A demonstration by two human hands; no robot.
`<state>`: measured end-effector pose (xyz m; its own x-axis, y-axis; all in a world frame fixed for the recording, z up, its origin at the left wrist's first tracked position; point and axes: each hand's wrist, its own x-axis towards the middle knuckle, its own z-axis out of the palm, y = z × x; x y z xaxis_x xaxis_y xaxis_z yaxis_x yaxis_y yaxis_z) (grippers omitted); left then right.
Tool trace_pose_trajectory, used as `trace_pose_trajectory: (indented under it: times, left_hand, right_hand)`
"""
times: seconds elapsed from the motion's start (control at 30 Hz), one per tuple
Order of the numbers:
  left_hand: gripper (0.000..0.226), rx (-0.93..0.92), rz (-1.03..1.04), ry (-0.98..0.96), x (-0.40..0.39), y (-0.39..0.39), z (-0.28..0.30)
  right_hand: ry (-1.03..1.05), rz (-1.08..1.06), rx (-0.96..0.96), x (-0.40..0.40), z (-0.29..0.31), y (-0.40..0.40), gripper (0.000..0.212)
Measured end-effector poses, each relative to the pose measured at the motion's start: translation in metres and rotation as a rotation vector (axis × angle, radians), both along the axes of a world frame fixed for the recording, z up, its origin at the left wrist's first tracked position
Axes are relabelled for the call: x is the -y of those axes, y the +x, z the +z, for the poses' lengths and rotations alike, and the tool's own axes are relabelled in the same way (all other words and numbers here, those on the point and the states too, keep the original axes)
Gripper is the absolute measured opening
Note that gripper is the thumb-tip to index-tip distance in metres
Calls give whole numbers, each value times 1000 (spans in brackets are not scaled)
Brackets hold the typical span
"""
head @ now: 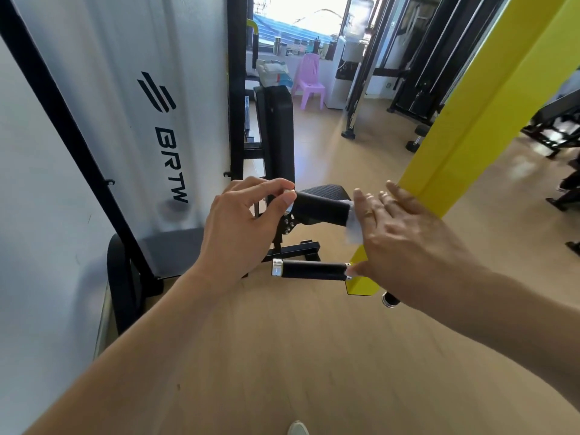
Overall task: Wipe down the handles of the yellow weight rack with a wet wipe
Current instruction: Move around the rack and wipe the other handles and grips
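Observation:
A yellow rack beam slants down from the upper right, and two black padded handles stick out leftward from its lower end. My left hand pinches the silver end cap of the upper handle between thumb and forefinger. My right hand is at that handle's other end, by the beam, with its fingers held straight. A white wet wipe hangs there between the palm and the handle. The lower handle is bare, with the thumb near its right end. Another handle tip shows under my right wrist.
A white machine shroud marked BRTW fills the left. A black padded seat stands behind the handles. Farther back are a pink plastic chair, a dumbbell and black machines. Wood floor lies below, with my shoe showing.

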<state>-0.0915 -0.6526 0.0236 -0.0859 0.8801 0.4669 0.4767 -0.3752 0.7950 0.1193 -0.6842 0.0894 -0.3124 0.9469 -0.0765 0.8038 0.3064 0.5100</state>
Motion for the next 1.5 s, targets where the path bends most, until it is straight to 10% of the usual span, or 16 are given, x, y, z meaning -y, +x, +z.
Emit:
trace_pose_trajectory:
  times: [0.17, 0.4, 0.6, 0.83, 1.0, 1.27, 1.5]
  left_hand:
    - [19, 2, 7, 18, 3, 3, 1]
    - [18, -26, -12, -4, -1, -1, 3]
    - [14, 32, -49, 5, -1, -2, 3]
    - [18, 9, -72, -2, -2, 0, 2]
    - [14, 72, -153, -57, -2, -4, 10]
    - [21, 8, -131, -89, -6, -10, 13]
    - [17, 56, -150, -113, -6, -8, 13]
  right_hand:
    - [130, 38, -366, 5, -33, -37, 101]
    - [263, -161, -75, 17, -42, -14, 108]
    - [295, -7, -507, 12, -55, -60, 98]
    - [336, -181, -360, 14, -50, -36, 105]
    - [406, 51, -705, 10, -69, -84, 75]
    - [487, -181, -323, 27, -82, -30, 65]
    - [528, 150, -639, -6, -58, -27, 39]
